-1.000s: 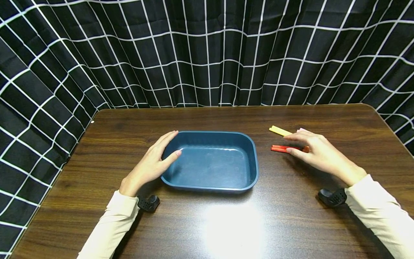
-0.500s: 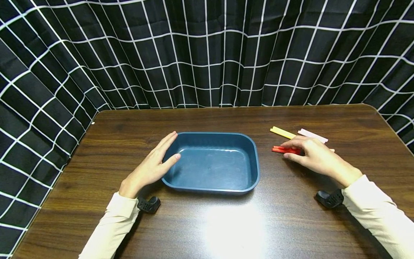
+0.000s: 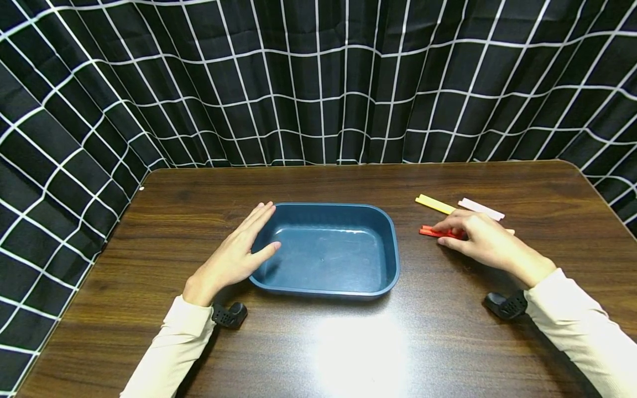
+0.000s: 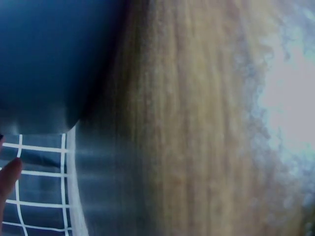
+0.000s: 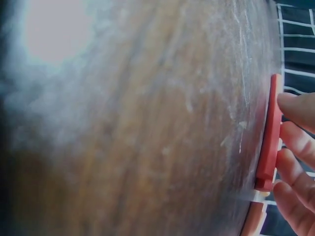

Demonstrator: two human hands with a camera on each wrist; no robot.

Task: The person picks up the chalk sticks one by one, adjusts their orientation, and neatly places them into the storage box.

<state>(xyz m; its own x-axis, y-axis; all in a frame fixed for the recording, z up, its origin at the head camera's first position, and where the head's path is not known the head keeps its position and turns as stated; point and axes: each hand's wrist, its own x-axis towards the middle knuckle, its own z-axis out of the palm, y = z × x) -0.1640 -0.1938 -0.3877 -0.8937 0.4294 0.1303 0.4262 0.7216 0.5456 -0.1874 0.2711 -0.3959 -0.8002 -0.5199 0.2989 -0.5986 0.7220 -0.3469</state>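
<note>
A slim red stick (image 3: pixel 429 231) with a stepped end lies on the right half of the table. My right hand (image 3: pixel 485 235) pinches it, the thumb below and the fingertips above in the head view; its right part is hidden under the hand. In the right wrist view, the thumb (image 5: pixel 298 108) and curled fingers are at the red stick (image 5: pixel 268 135). My left hand (image 3: pixel 231 260), fingers straight, lies against the left rim of a blue rectangular plastic box (image 3: pixel 323 260) with nothing inside. The left wrist view shows the box's outer wall (image 4: pixel 54 59) and one fingertip.
A yellow stick (image 3: pixel 434 203) and a pale pink stick (image 3: pixel 481 208) lie just beyond my right hand. Part of an orange stick (image 5: pixel 253 219) shows beyond the red one. A black grid-patterned curtain (image 3: pixel 318 83) hangs behind the wooden table (image 3: pixel 328 185).
My right hand has shifted slightly toward me, uncovering the pink stick, and its fingers have closed on the red stick. The left hand has stayed at the box's rim.
</note>
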